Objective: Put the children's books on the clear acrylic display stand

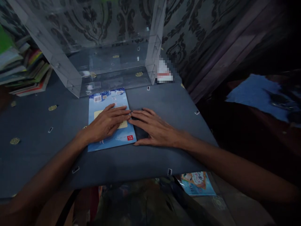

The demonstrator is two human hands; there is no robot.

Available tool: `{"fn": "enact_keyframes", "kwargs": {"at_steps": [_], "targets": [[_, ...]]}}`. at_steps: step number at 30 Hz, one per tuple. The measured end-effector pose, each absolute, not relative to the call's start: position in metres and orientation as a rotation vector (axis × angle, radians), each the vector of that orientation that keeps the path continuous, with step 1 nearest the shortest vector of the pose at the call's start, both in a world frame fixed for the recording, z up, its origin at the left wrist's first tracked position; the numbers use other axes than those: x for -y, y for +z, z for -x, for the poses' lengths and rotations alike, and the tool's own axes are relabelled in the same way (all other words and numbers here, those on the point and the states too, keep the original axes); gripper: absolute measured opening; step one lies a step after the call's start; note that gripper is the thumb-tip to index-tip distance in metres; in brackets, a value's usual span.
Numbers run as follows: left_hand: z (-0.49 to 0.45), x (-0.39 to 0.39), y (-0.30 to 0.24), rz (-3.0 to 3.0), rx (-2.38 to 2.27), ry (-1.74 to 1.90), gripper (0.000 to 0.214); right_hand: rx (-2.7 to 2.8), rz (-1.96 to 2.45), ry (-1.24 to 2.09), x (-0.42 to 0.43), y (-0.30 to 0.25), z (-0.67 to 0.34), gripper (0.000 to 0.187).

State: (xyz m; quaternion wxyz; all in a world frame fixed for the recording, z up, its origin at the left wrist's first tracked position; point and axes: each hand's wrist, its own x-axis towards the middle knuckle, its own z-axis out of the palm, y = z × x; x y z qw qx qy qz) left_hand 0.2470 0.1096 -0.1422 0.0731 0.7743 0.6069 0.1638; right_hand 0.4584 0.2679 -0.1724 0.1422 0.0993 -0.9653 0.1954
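A light blue booklet (107, 103) with a pale yellow panel and a small red logo lies flat on the dark grey tablecloth (35, 138). My left hand (108, 123) rests palm down on it, fingers stretched out and pointing right. My right hand (154, 127) lies flat just past the booklet's right edge, fingers extended toward the left, over a dark flat thing I cannot make out. The fingertips of both hands nearly meet at the booklet's right edge.
A clear acrylic box (101, 47) stands behind the booklet. A stack of books (25, 70) sits at the far left. Patterned curtain hangs behind. Below the table's front edge lies another colourful booklet (197, 183). A blue sheet (256, 94) shows at right.
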Motion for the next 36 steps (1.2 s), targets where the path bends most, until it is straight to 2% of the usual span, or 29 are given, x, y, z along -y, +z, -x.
{"fn": "enact_keyframes", "kwargs": {"at_steps": [8,16,24,31,36], "targets": [[-0.252,-0.108,-0.142,-2.39,-1.864,0.436,0.038,2.779,-0.285,0.521,-0.269,-0.171,-0.458,0.073],[-0.258,-0.096,-0.143,-2.407,-1.843,0.463,0.038,2.796,-0.348,0.468,-0.269,-0.168,-0.471,0.057],[-0.266,-0.095,-0.142,-2.47,-1.888,0.408,0.039,2.765,-0.356,0.423,-0.267,-0.167,-0.474,0.055],[-0.276,-0.081,-0.136,-2.437,-1.787,0.401,0.042,2.659,-0.426,0.479,-0.26,-0.161,-0.478,0.036],[-0.28,-0.079,-0.139,-2.485,-1.825,0.381,0.041,2.61,-0.449,0.499,-0.26,-0.162,-0.477,0.032]]}}
